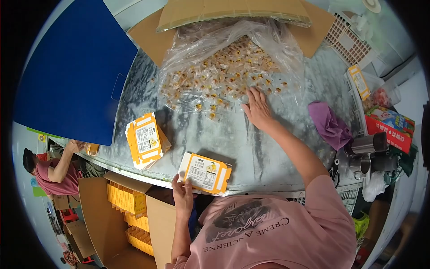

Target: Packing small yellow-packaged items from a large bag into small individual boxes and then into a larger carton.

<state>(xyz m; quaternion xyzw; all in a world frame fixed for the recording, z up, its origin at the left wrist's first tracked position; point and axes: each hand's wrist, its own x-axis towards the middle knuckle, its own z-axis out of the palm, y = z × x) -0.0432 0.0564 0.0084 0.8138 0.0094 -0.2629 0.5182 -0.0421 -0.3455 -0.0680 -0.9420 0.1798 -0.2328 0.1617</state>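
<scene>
While my left hand (183, 192) touches the carton (204, 173), my right hand (259, 110) reaches the packets (224, 67)

At the lower centre of the frame, the carton lies on the grey table (268, 162) close to its near edge, printed face up, with a flap out at its right end. My left hand comes up from below and meets its lower left corner, fingers bent and a little apart; I cannot tell whether they pinch it. So the carton is right at my left hand and well apart from my right hand, which is above it and further right.

My right hand is just right of the frame's centre, palm down, fingers stretched out close together, thumb off to the left. Its fingertips are at the lower right edge of the packets, which spread from a clear bag (284, 51) in the mouth of a box (233, 12) at the top of the frame.

Left of the carton is a stack (145, 140) of more orange and white ones. An open crate (93, 215) of cardboard at lower left holds rows of orange packs (130, 199). A purple cloth (329, 124) lies at right, above the scissors (335, 172). At far left a co-worker (57, 172) sits below a blue panel (76, 67).
</scene>
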